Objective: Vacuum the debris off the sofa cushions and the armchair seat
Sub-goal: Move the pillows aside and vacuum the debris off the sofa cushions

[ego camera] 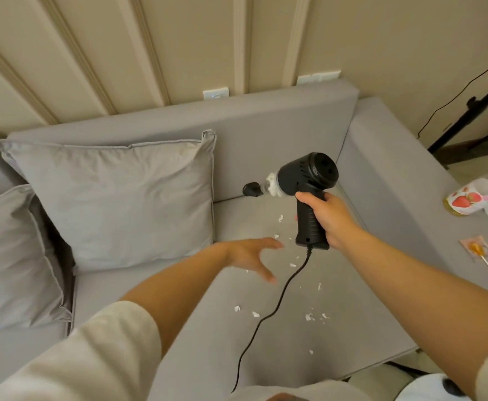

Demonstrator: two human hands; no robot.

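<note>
- Head view. Landmark: the seat cushion (266, 285) of the grey sofa.
- Right hand (328, 219) is wrapped round the grip of the handheld vacuum (306, 183), held above the cushion's back-right part, clear of the fabric.
- Vacuum's long axis runs roughly level, nozzle (251, 189) pointing left toward the backrest; white fluff shows in the clear chamber behind the nozzle.
- Debris (309, 316): white scraps scattered on the cushion, below and in front of the nozzle, from mid-cushion out to its front edge. Judgement: nozzle must tip down and come forward.
- Left hand (251, 256) hovers over mid-cushion, fingers spread and relaxed, holding nothing; nearer the scraps than the nozzle is.
- Cord (277, 302) hangs from the grip's base and trails across the cushion through the scraps; may drag them.
- Bounds: pillow (115, 198) left of the cushion, armrest (396, 183) right, open front edge.
</note>
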